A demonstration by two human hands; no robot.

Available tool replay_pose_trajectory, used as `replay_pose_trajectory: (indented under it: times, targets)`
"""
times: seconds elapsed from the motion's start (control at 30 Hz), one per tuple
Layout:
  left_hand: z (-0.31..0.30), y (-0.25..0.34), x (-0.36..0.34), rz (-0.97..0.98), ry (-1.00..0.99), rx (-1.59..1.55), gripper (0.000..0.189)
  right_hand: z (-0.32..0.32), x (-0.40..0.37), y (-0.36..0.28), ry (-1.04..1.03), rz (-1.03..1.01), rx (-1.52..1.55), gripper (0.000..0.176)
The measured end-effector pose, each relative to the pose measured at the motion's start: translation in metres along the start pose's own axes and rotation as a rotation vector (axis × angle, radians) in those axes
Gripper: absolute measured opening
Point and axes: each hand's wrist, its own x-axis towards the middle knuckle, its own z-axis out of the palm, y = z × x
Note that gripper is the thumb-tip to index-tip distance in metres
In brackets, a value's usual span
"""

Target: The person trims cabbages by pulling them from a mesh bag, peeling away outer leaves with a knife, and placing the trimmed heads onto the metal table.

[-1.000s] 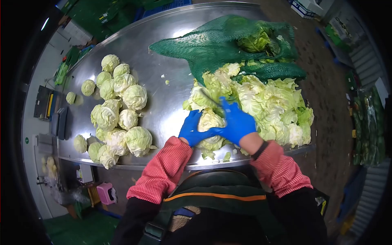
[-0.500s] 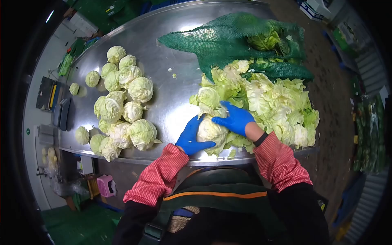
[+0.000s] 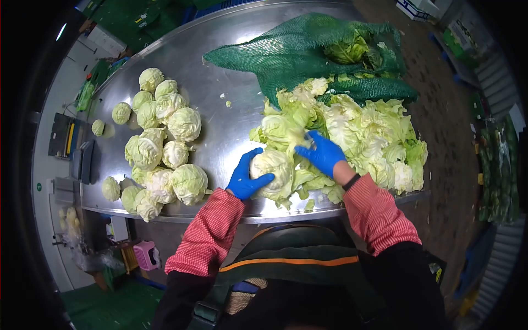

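Note:
My left hand (image 3: 247, 175), in a blue glove, holds a pale cabbage head (image 3: 273, 169) from its left side, thumb across the front. To the right, my right hand (image 3: 322, 153), also gloved in blue, has its fingers closed around a torn pale leaf (image 3: 300, 144), partly blurred. Another cabbage head (image 3: 276, 127) lies just behind the held one. Loose cabbage leaves (image 3: 374, 140) form a wide pile on the right, reaching up to a green mesh sack (image 3: 286, 52) with darker leaves in it.
The metal table (image 3: 217, 126) carries a group of pale cabbage heads (image 3: 184, 124) on its left side. Its near edge runs along my apron (image 3: 297, 242). A pink crate (image 3: 146, 255) stands on the floor at lower left.
My right hand has come off the top of the cabbage and moved slightly right with a leaf. The cabbage and my left hand have shifted a little left in view.

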Motion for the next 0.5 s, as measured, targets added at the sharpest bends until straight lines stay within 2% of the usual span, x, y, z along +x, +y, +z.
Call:
replay_pose_trajectory:
  times: [0.1,0.2,0.23,0.33,0.37,0.47,0.5]
  targets:
    - [0.001,0.01,0.016,-0.082,0.008,0.216,0.084,0.025,-0.011,-0.001,-0.131,-0.065,-0.074,0.081]
    - [0.012,0.008,0.023,0.012,0.072,0.272,0.084,0.034,0.006,0.017,-0.113,-0.047,0.12,0.081]
    - [0.014,0.012,0.024,0.048,0.074,0.313,0.082,0.032,0.003,0.017,-0.096,-0.067,0.143,0.075]
    - [0.019,0.023,0.02,0.111,0.083,0.405,0.078,0.022,-0.004,-0.01,-0.113,-0.028,-0.135,0.068]
    - [0.021,0.024,0.021,0.117,0.086,0.415,0.077,0.029,-0.003,-0.016,-0.088,0.02,-0.183,0.06]
    - [0.024,0.024,0.018,0.115,0.109,0.405,0.072,0.028,-0.001,-0.023,-0.116,0.059,-0.222,0.056]
    - [0.024,0.023,0.017,0.115,0.125,0.393,0.07,0.03,0.004,-0.013,-0.056,0.065,-0.211,0.054]
